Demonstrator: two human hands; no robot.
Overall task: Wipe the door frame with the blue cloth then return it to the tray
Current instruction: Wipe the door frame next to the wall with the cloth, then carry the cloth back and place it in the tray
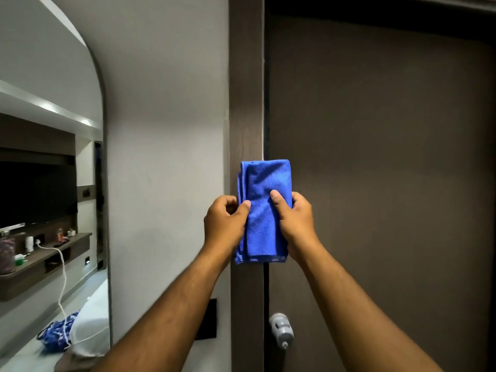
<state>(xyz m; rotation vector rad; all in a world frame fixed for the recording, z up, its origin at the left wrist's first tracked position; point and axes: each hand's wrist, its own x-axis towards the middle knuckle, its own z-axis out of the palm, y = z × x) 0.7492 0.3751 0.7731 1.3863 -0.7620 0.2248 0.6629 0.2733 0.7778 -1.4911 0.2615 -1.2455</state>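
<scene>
A folded blue cloth (264,210) hangs upright in front of the dark brown door frame (245,103), at mid height. My left hand (226,224) pinches its left edge with thumb and fingers. My right hand (294,221) grips its right edge, thumb laid across the front. The cloth covers the seam between the frame and the closed dark door (375,157). Whether the cloth touches the frame I cannot tell. No tray is in view.
A grey door knob (280,330) sticks out below the cloth. A black wall plate (208,319) sits low on the white wall left of the frame. An arched mirror (51,183) at far left reflects a room with a shelf, a cable and bedding.
</scene>
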